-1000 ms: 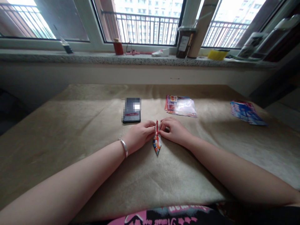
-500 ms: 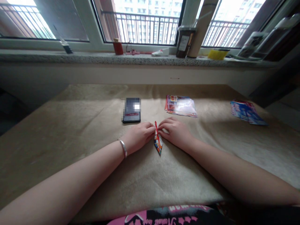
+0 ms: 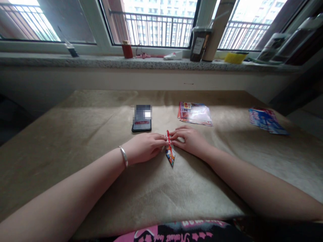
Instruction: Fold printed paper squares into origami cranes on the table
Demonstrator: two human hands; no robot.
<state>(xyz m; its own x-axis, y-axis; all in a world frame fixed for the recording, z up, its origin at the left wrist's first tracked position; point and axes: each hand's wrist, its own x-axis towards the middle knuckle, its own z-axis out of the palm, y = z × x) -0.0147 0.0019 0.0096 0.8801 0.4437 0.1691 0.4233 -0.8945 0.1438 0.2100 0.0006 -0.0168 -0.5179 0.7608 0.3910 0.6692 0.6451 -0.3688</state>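
Observation:
A small folded piece of colourful paper [image 3: 170, 153], narrow and pointed towards me, lies on the tan cloth of the table [image 3: 75, 134]. My left hand [image 3: 142, 148], with a silver bracelet on its wrist, pinches the paper's upper part from the left. From the right, my right hand [image 3: 190, 139] pinches the same upper part with its fingertips. Both hands rest on the cloth and meet at the fold. The paper's top end is partly hidden by my fingers.
A dark phone [image 3: 142, 119] lies just beyond my left hand. A stack of printed sheets [image 3: 194, 113] sits behind my right hand, another [image 3: 264, 120] at the far right. The window sill [image 3: 101, 62] carries a red cup [image 3: 127, 50], a jar [image 3: 199, 40] and a yellow item [image 3: 233, 57].
My left hand has slid a little to the left and flattened. The right fingers have stretched onto the paper's top, and the paper's tip has turned slightly to the right.

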